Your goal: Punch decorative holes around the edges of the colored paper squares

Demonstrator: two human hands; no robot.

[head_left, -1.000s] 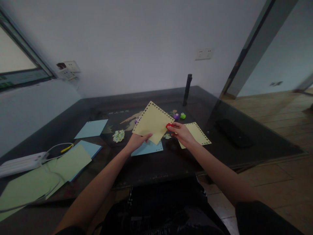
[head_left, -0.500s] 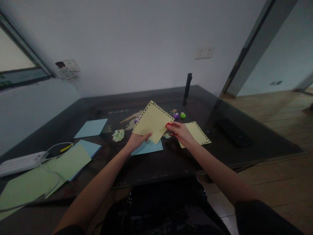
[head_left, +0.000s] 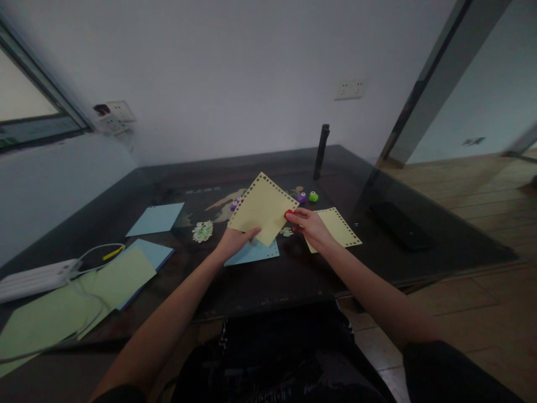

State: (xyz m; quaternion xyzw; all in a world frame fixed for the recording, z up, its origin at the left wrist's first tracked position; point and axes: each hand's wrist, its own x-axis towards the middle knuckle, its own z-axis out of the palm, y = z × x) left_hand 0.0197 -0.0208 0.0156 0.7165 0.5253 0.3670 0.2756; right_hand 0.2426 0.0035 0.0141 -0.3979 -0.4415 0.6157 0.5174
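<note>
Head view shows both hands raised just above a dark bench [head_left: 272, 280], working on one yellow sheet [head_left: 262, 207] with punched holes along its edges. The left hand [head_left: 235, 242] pinches the sheet's lower corner, fingers closed on the paper. The right hand [head_left: 308, 224] is closed on a small red punch [head_left: 289, 214] that sits at the sheet's right edge. Under the right hand lies a second yellow sheet [head_left: 338, 226], also hole-edged; under the left hand lies a blue sheet [head_left: 254, 253]. Two more blue sheets [head_left: 156, 219] lie well to the left of the left hand, along with green sheets [head_left: 121, 274]. Beyond the right hand sit one purple punch [head_left: 301, 197] and one green punch [head_left: 312, 196]; another purple punch [head_left: 235, 204] peeks out behind the held sheet.
</note>
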